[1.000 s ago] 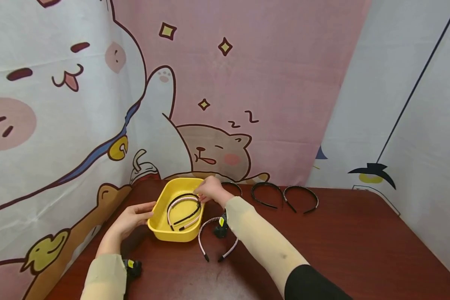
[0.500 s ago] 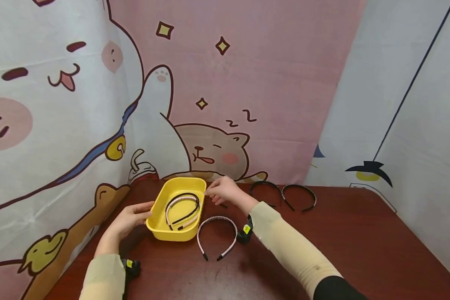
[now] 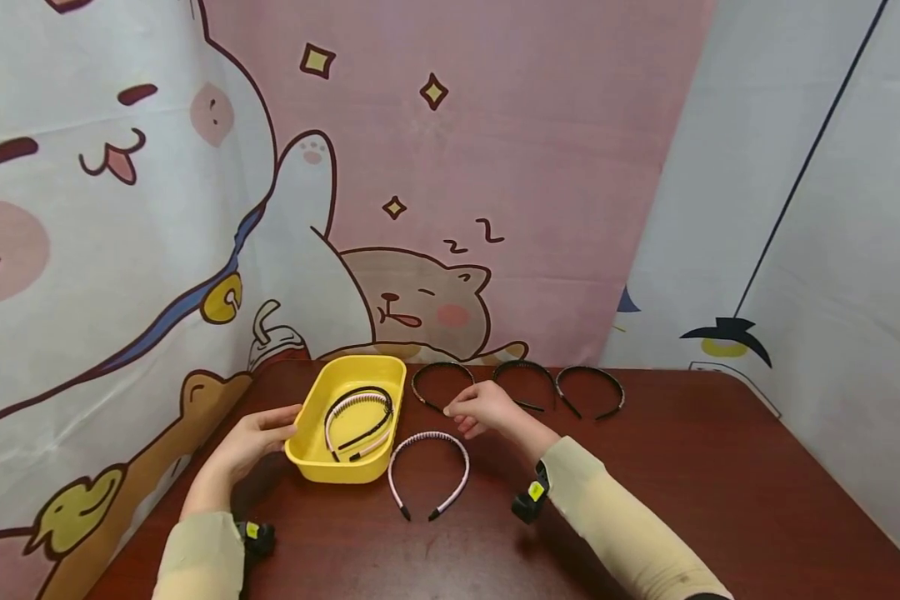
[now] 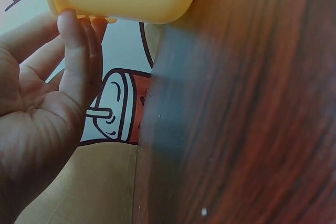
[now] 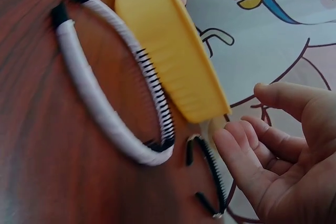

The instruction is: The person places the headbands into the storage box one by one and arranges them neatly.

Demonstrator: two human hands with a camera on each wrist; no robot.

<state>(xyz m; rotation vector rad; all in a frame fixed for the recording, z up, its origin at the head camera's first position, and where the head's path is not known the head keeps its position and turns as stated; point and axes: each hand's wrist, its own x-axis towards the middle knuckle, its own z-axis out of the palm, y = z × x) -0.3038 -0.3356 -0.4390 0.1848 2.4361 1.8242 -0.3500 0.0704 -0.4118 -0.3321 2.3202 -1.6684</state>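
Observation:
My left hand [image 3: 247, 440] touches the left side of a yellow plastic basket [image 3: 300, 468], its fingertips at the rim. A black headband [image 3: 376, 388] and a pale pink toothed headband [image 3: 331, 431] lie inside, overlapping. My right hand [image 3: 489, 408] hovers over the table right of the basket and holds nothing. In the right wrist view its thumb and fingers stand apart. A thin black headband [image 5: 214, 167] lies just beyond those fingers. Nearer me, a pale pink headband [image 3: 465, 463] with dark tips and inner teeth rests on the table beside the basket.
Two more dark headbands [image 3: 523, 363] lie along the back of the brown wooden table [image 3: 690, 483]. A fabric backdrop [image 3: 562, 167] with cartoon animals hangs behind and at the left, close to the table's edges.
My right hand has left the basket's right rim and moved right and a little nearer, uncovering the back-left headband. The left hand stays at the basket. The head view has turned slightly right.

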